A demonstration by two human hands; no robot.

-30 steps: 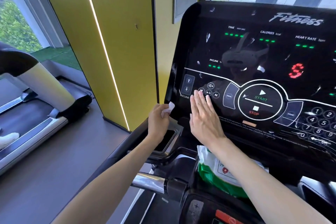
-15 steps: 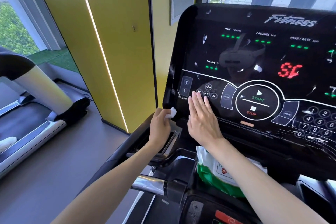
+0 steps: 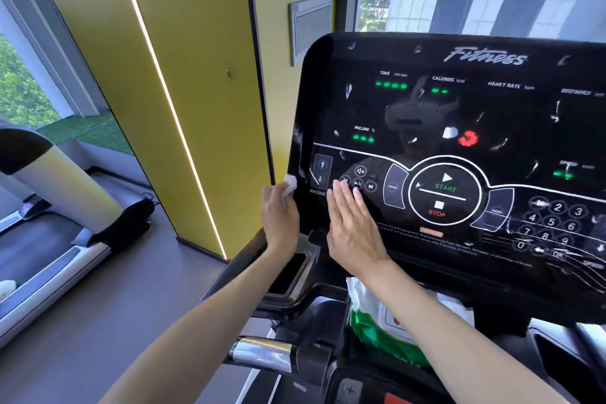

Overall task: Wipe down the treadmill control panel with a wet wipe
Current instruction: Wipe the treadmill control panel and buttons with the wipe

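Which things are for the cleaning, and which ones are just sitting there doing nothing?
For the job: wet wipe in the left hand; control panel, with the right hand flat on it; pack of wipes below the panel.
Just there: other treadmill; yellow wall; grey wall plate.

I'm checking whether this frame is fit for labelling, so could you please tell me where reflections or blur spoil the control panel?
Head view: the glossy control panel mirrors a headset; head view: the red digits are smeared unreadable and the keypad is streaked with blur; head view: the left hand pinching the wet wipe and the flat right hand look sharp.
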